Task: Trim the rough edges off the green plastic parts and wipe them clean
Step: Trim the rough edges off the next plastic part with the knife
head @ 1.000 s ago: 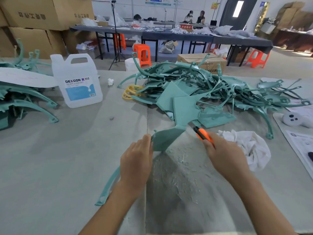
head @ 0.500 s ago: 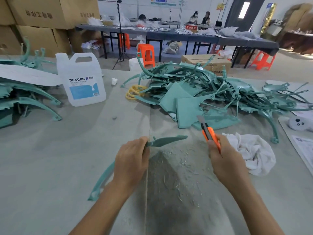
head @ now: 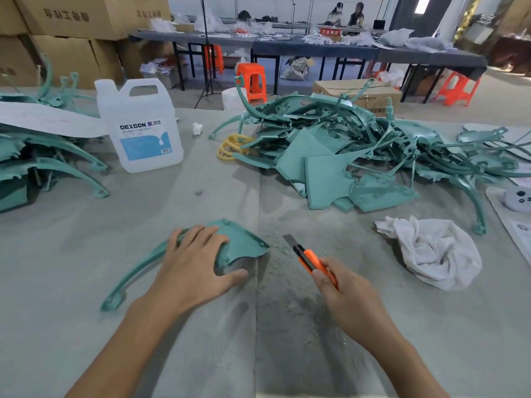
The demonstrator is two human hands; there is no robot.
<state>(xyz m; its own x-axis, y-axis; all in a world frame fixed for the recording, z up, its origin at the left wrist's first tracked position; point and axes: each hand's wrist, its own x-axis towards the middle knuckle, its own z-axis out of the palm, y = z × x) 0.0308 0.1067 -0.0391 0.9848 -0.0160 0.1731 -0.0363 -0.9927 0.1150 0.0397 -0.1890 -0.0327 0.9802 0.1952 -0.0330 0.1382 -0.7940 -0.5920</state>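
Green part (head: 244, 242) flat, curved, finned

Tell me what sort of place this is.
Likely a factory finishing workshop: a big pile of green plastic parts on the bench, stacked cardboard cartons behind, and long worktables strewn with more material.

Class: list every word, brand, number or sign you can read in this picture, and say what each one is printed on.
"DEXCON": label of the white plastic jug; the smaller print beneath is too small to read.
Cardboard boxes: dark printed characters, too blurred to read.
Red sign on the far table: white characters, too small to read.
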